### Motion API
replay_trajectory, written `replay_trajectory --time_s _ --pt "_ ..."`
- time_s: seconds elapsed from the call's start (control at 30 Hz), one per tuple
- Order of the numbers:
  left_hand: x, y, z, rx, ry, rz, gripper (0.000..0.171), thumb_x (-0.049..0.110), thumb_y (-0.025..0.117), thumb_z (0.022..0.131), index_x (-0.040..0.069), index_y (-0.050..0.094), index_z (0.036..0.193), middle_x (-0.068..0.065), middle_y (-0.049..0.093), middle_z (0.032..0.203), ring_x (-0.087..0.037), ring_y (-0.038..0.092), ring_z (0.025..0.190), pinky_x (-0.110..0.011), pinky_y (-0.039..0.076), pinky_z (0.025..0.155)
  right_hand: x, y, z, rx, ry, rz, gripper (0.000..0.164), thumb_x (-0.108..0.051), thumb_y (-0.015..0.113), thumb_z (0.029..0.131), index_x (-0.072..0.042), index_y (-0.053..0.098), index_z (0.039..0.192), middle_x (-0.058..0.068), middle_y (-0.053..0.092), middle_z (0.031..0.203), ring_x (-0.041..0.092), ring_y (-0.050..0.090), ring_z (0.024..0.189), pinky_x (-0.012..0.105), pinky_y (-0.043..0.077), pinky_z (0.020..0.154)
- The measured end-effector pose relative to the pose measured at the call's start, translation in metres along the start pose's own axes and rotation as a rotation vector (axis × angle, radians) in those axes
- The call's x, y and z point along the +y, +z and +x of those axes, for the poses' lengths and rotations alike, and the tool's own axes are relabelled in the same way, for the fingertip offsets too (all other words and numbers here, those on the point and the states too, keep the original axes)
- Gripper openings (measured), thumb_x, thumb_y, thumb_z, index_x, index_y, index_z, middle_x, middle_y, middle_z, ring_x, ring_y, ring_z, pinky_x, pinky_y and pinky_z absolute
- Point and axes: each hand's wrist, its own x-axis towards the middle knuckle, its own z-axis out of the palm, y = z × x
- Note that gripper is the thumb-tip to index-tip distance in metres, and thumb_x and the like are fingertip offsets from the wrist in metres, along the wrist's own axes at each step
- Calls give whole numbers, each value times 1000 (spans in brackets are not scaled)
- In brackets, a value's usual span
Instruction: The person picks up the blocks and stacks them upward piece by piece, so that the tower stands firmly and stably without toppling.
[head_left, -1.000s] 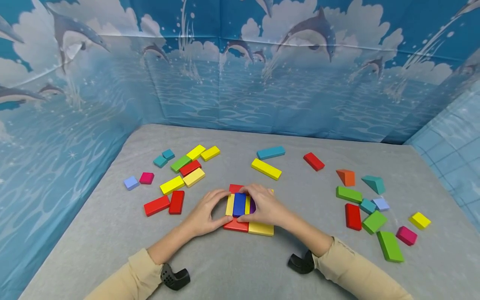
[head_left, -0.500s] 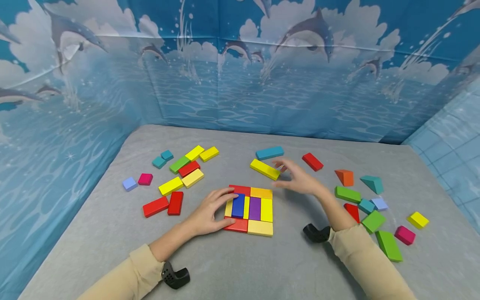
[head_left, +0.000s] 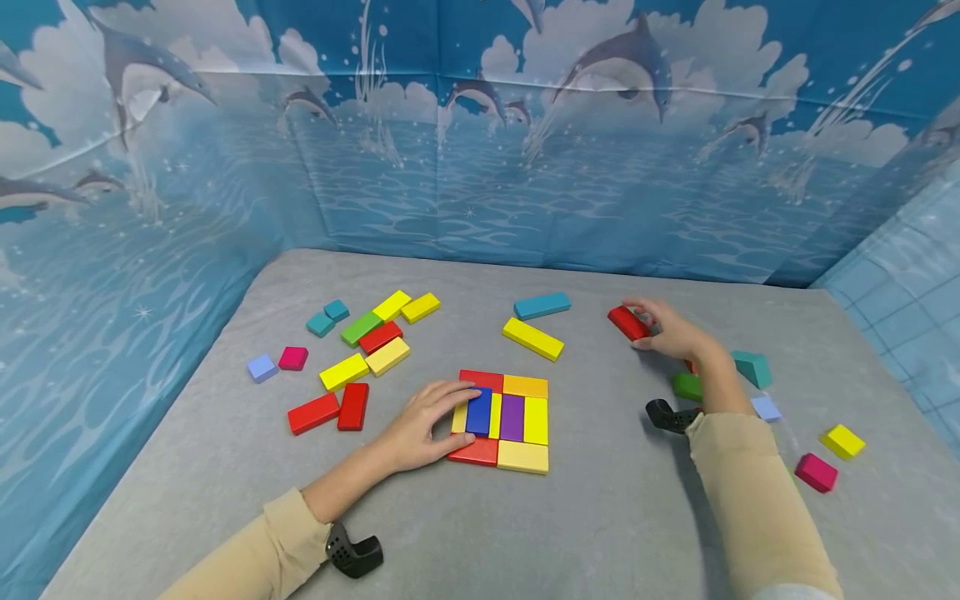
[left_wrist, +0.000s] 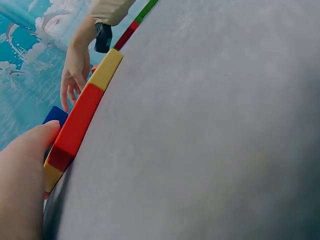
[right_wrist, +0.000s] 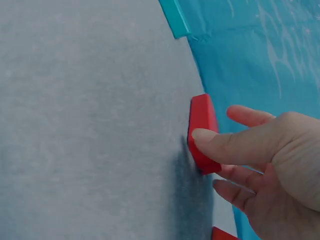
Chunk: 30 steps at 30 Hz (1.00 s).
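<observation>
In the head view, my left hand (head_left: 422, 427) holds a blue block (head_left: 478, 412) at its two ends, thumb near and fingertips far. The blue block sits higher than the flat block square around it, which includes a purple block (head_left: 512, 417), a red block at the near left (head_left: 474, 452) and a pale yellow block (head_left: 523, 457). The left wrist view shows my thumb against the blue block (left_wrist: 56, 115). My right hand (head_left: 671, 333) grips a separate red block (head_left: 627, 323) at the back right. In the right wrist view, the thumb presses this red block (right_wrist: 201, 117), fingers behind it.
A long yellow block (head_left: 532, 338) and a blue-teal block (head_left: 542, 306) lie behind the square. Several loose blocks, including a red one (head_left: 312, 413), spread to the left. On the right are a teal triangle (head_left: 753, 368), a magenta block (head_left: 816, 472) and a yellow block (head_left: 842, 442).
My right hand has left the block square, passed the long yellow block and moved right to grip the red block. The left hand has stayed at the blue block.
</observation>
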Motion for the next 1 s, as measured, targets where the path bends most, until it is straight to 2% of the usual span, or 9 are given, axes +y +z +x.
replay_trajectory --time_s 0.23,0.43,0.63,0.77,0.83,1.0 --pt "0 0 0 3 2 3 58 42 62 83 26 43 136 2 41 138 -17 33 126 -50 30 101 -1 8 3 -5 101 36 77 -16 65 84 -6 18 144 29 32 131 42 40 112 54 39 90" --pt "-1 0 -1 -2 -4 -2 58 42 62 83 26 43 136 2 41 138 -17 32 127 -50 29 102 -1 12 5 6 83 36 75 -19 67 84 0 23 141 27 38 125 37 43 104 49 41 85" --pt "0 0 -1 1 -5 -2 58 42 62 83 26 44 135 1 41 138 -17 33 127 -50 29 102 -3 17 2 85 62 44 74 -30 72 78 2 30 130 19 43 111 31 46 95 36 42 74" --pt "0 0 -1 3 -2 3 58 41 62 83 26 44 136 2 41 138 -16 33 127 -49 29 102 -23 27 -3 154 5 42 74 -31 74 76 4 33 128 20 44 113 32 50 96 36 46 74" --pt "-1 1 -1 4 -2 5 57 41 62 84 26 43 136 2 41 139 -16 33 127 -49 29 102 -39 37 -6 159 -49 51 73 -29 75 75 4 34 126 21 45 115 32 51 95 36 47 74" --pt "-2 2 -2 3 -9 -3 57 42 62 84 26 43 136 3 40 139 -17 32 127 -49 29 102 -82 70 -25 78 -168 98 68 -23 78 72 0 37 121 17 48 112 27 51 91 32 47 69"
